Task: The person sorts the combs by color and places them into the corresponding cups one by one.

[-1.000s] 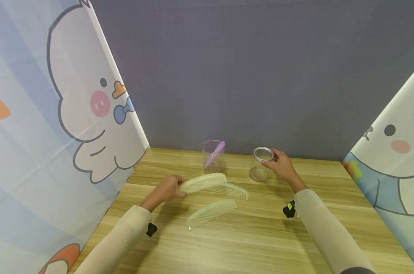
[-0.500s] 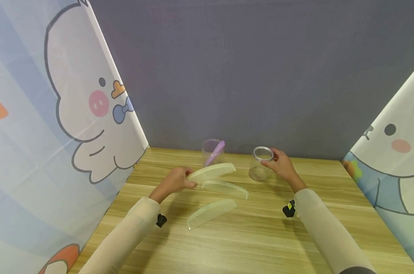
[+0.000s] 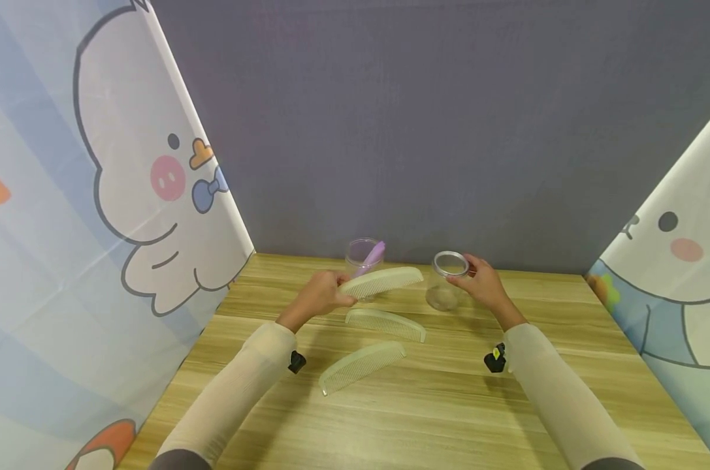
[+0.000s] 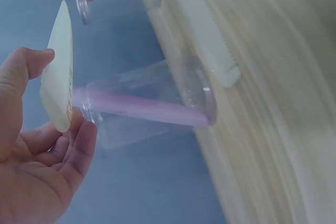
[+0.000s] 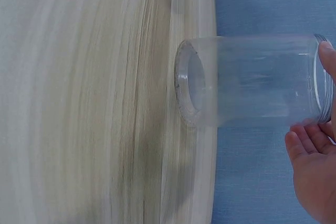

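Note:
My left hand [image 3: 322,294] pinches one end of a pale green comb [image 3: 384,281], raised over the table and pointing right. In the head view this comb overlaps a clear jar [image 3: 357,250] that has a purple comb [image 3: 373,256] leaning inside it. The left wrist view shows the purple comb [image 4: 142,109] slanting through the jar, just beyond the held comb [image 4: 62,72]. My right hand [image 3: 481,285] grips the rim of a second clear jar [image 3: 443,297] with a silver-coloured rim; nothing shows inside it. That jar [image 5: 257,80] stands upright.
Two more pale green combs lie on the wooden table [image 3: 449,405]: one comb [image 3: 386,324] just below the held one, another comb [image 3: 363,367] nearer the front. A grey backdrop [image 3: 419,130] rises behind the jars, and printed cartoon curtains [image 3: 137,196] flank the table.
My left hand has lifted its comb off the one beneath and carried it right and toward the back, in front of the jar with the purple comb. My right hand stays on its jar.

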A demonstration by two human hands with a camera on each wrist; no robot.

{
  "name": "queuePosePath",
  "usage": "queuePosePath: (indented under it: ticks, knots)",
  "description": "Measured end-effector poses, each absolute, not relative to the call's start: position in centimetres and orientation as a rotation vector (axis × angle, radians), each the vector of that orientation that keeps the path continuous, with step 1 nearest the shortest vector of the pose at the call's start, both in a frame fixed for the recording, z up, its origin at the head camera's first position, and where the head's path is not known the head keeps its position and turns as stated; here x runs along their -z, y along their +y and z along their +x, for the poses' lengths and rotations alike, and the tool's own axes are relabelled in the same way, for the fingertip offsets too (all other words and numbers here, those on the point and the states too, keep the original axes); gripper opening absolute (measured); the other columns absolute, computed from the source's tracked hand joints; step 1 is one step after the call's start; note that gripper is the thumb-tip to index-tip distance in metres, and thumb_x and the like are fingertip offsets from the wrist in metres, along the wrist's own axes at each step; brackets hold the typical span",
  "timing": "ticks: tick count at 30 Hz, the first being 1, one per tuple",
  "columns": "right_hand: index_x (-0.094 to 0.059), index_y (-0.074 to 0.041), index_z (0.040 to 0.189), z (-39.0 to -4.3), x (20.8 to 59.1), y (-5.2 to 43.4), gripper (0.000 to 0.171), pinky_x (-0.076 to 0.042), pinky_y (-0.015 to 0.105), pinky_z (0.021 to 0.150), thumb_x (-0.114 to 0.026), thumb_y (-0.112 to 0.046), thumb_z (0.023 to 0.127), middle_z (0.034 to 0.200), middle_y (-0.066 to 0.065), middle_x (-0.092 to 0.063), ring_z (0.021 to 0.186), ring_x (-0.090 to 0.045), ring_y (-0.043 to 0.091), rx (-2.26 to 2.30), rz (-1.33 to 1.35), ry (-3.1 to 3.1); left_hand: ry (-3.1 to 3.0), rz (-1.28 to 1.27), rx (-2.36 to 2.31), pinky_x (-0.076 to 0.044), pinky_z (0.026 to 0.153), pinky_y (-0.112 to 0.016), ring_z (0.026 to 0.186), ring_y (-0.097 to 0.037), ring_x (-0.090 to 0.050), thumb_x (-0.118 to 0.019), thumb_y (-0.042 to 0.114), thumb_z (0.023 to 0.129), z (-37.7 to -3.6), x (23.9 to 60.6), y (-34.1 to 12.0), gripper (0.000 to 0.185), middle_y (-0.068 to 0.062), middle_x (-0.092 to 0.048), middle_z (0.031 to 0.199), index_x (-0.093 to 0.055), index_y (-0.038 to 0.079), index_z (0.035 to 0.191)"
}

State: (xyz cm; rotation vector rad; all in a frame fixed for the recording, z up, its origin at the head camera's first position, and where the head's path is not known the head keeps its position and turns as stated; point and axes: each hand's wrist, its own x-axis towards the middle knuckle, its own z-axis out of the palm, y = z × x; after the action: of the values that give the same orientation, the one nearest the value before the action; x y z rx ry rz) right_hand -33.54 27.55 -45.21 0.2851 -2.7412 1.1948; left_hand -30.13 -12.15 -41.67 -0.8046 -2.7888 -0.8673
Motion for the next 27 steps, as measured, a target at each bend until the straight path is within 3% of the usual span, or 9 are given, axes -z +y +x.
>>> queuePosePath:
  ticks: [3, 13, 22, 27]
  knots:
    - [-0.038, 0.01, 0.15, -33.4, 45.2, 27.5, 0.081, -0.048, 0.06, 0.106, -0.077, -0.03, 0.092, 0.137, 0.037, -0.048, 0.126, -0.054, 0.052, -1.185, 0.291, -2.734, -2.759, -0.838, 0.816, -0.046, 0.057, -0.021, 0.063, -0.007, -0.054, -0.079, 0.026, 0.075, -30.6, 41.2, -11.3, 0.034, -0.001, -0.071, 0.077, -0.075, 0.005, 0.102]
    - [-0.04, 0.01, 0.149, -33.2, 45.1, 27.4, 0.081, -0.05, 0.06, 0.103, -0.078, -0.03, 0.09, 0.133, 0.035, -0.05, 0.123, -0.056, 0.052, -1.174, 0.297, -2.716, -2.803, -0.813, 0.82, -0.044, 0.053, -0.02, 0.059, -0.006, -0.052, -0.077, 0.026, 0.077, -31.2, 39.5, -8.6, 0.032, 0.001, -0.069, 0.075, -0.073, 0.004, 0.1]
    - [-0.038, 0.011, 0.15, -33.4, 44.9, 27.5, 0.082, -0.049, 0.061, 0.105, -0.077, -0.03, 0.091, 0.136, 0.035, -0.049, 0.125, -0.055, 0.053, -1.178, 0.303, -2.725, -2.791, -0.805, 0.675, -0.04, 0.057, -0.023, 0.063, -0.011, -0.045, -0.077, 0.03, 0.081, -32.3, 38.2, -6.2, 0.026, 0.006, -0.048, 0.065, -0.068, 0.007, 0.088]
    - [-0.041, 0.009, 0.149, -33.3, 44.8, 27.6, 0.079, -0.048, 0.061, 0.105, -0.077, -0.032, 0.092, 0.135, 0.033, -0.05, 0.125, -0.055, 0.051, -1.169, 0.3, -2.746, -2.813, -0.807, 0.578, -0.051, 0.068, -0.03, 0.071, -0.015, -0.051, -0.078, 0.033, 0.082, -32.8, 38.0, -5.1, 0.031, 0.0, -0.063, 0.075, -0.072, 0.005, 0.096]
